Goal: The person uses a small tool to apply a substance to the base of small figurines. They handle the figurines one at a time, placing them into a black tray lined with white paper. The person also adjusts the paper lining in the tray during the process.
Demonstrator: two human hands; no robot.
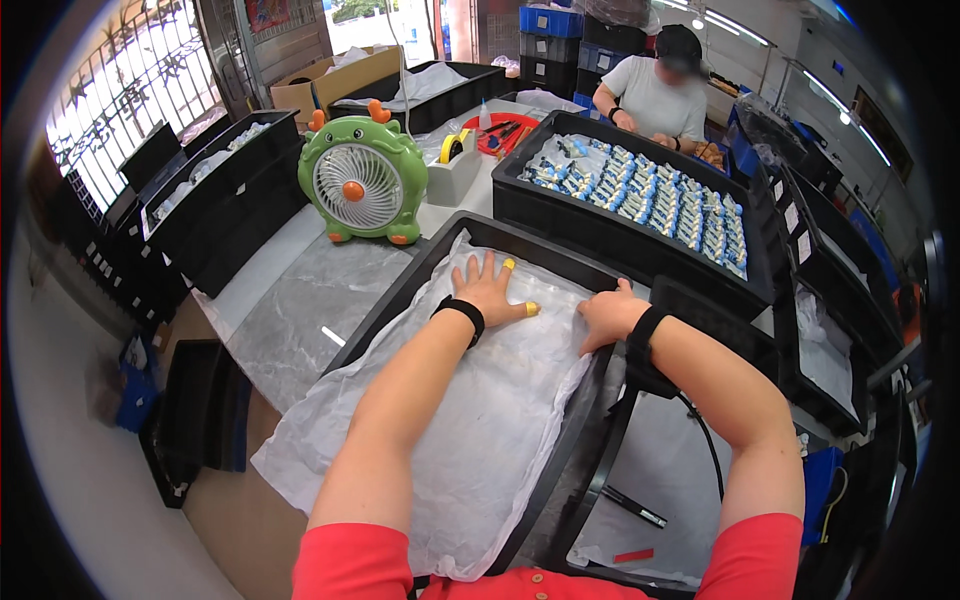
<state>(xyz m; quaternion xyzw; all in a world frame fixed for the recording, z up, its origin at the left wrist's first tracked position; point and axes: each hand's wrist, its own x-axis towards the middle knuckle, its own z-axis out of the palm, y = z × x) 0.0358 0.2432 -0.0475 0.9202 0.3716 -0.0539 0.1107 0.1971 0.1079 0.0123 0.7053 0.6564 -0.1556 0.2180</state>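
1. The left hand [487, 291] lies flat with its fingers spread wide, palm down on the white tissue sheet [470, 420]; it grips nothing, only presses. Yellow caps sit on two of its fingertips, and a black band circles the wrist.
2. The right hand [607, 315] rests at the sheet's far right edge, fingers curled down onto the paper near the crate wall (whether it pinches the paper or only pushes on it, I cannot tell). A black wrist strap with a cord trailing down is on this arm.
3. The white tissue sheet lines the black crate [520, 240] directly in front of the person, at the near edge of the bench [310, 310]. It covers the crate floor and spills over the near rim and the left wall.
4. Just beyond, a second black crate [640, 235] holds rows of small blue-and-white pieces [650, 195].
5. Toward the far left of the bench stands a green table fan [362, 182] with orange horns; a tape dispenser [455, 165] sits just beside it.
6. Another person [655, 95] in a light shirt and dark cap works at the far end of the bench.
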